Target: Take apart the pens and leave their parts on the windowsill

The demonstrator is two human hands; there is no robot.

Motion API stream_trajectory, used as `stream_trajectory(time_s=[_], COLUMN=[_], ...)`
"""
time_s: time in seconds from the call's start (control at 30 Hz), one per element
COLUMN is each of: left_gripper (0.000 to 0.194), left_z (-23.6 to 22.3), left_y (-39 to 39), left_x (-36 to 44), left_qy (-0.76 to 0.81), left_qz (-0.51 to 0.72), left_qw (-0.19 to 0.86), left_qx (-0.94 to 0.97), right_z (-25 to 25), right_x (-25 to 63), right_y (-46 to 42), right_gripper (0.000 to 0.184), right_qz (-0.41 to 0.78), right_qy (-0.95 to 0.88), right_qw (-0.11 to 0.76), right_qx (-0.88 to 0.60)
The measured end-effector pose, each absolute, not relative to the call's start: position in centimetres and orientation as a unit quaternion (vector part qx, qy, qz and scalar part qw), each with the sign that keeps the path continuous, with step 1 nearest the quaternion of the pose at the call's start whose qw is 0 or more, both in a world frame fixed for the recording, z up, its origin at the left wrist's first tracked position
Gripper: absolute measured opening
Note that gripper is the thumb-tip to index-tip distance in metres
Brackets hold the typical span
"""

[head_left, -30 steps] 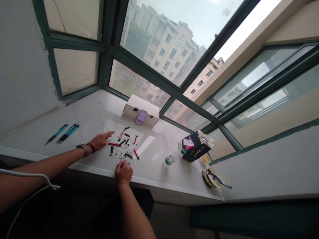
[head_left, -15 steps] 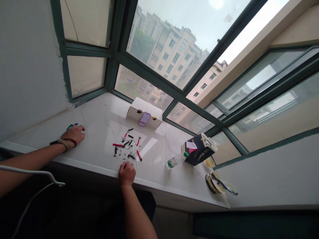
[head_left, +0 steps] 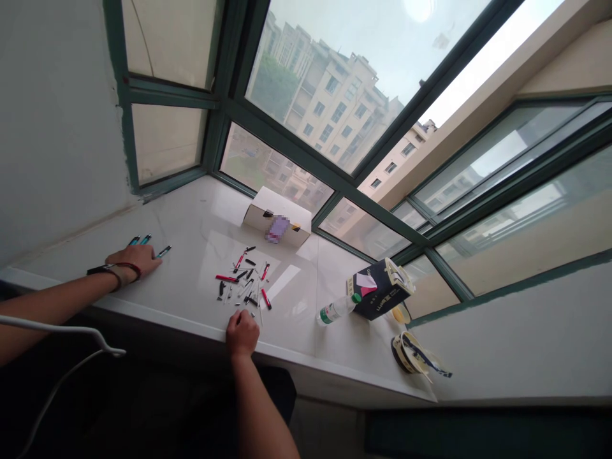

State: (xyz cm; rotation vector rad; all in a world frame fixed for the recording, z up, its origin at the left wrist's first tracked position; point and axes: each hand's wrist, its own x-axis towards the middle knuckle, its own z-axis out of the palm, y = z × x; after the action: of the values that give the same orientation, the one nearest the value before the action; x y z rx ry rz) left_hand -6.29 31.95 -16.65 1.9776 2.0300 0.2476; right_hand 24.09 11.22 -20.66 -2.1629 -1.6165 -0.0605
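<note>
My left hand [head_left: 136, 257] lies low over the left part of the white counter [head_left: 296, 319], its fingers closed at one end of a teal-and-black pen [head_left: 164, 251]. Just beyond its knuckles are two more teal pens [head_left: 145, 239], side by side. My right hand [head_left: 243, 333] rests curled at the counter's front edge, with nothing showing in it. In front of it lies a scatter of pen parts: a red barrel [head_left: 226, 278], another red barrel [head_left: 266, 298], black caps [head_left: 221, 288], thin refills and small metal pieces.
A white box [head_left: 277, 217] stands by the window behind the parts. On the right are a clear bottle [head_left: 335, 310] with a green cap, a dark blue carton [head_left: 380, 293] and a round cream-and-dark container [head_left: 406, 354]. A white cable [head_left: 57, 328] hangs at lower left.
My left hand has shifted slightly left and nearer to me. A teal pen now shows at its fingertips, and two others are uncovered behind it. My right hand stays nearly still.
</note>
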Motion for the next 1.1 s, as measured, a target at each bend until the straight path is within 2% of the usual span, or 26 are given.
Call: stream_trajectory(time_s=[0.1, 0.23, 0.3, 0.47, 0.57, 0.63, 0.77, 0.97, 1.1], left_gripper=[0.042, 0.039, 0.038, 0.033, 0.030, 0.029, 0.028, 0.028, 0.028], left_z=[-16.7, -17.7, -18.4, -19.1, -19.2, -19.5, -20.2, -20.7, -20.9], left_y=[29.6, 25.3, 22.9, 19.0, 18.0, 17.8, 18.2, 19.6, 19.7], left_x=[-4.7, -1.9, -0.2, 4.4, 6.8, 7.9, 9.0, 8.6, 8.0], left_qy=[0.703, 0.619, 0.576, 0.514, 0.448, 0.406, 0.358, 0.342, 0.339], left_qz=[0.037, 0.118, 0.170, 0.182, 0.186, 0.194, 0.239, 0.283, 0.282], left_qw=[0.178, 0.250, 0.253, 0.261, 0.310, 0.320, 0.331, 0.314, 0.310], left_qx=[0.688, 0.735, 0.758, 0.797, 0.818, 0.834, 0.840, 0.839, 0.842], right_z=[-20.5, -20.4, -20.3, -19.8, -19.6, -19.7, -20.0, -20.7, -20.9], right_x=[24.0, 24.1, 24.2, 24.9, 25.7, 26.4, 27.5, 27.7, 27.7], right_y=[11.3, 11.4, 11.5, 12.0, 12.3, 12.5, 12.8, 12.8, 12.6], right_gripper=[0.028, 0.029, 0.031, 0.046, 0.055, 0.059, 0.052, 0.045, 0.044], right_qz=[-0.018, -0.006, 0.009, 0.055, 0.113, 0.197, 0.326, 0.377, 0.386], right_qy=[-0.579, -0.562, -0.552, -0.513, -0.485, -0.457, -0.432, -0.427, -0.451], right_qw=[0.218, 0.231, 0.246, 0.316, 0.374, 0.397, 0.409, 0.471, 0.450], right_qx=[-0.786, -0.794, -0.797, -0.796, -0.782, -0.772, -0.735, -0.673, -0.667])
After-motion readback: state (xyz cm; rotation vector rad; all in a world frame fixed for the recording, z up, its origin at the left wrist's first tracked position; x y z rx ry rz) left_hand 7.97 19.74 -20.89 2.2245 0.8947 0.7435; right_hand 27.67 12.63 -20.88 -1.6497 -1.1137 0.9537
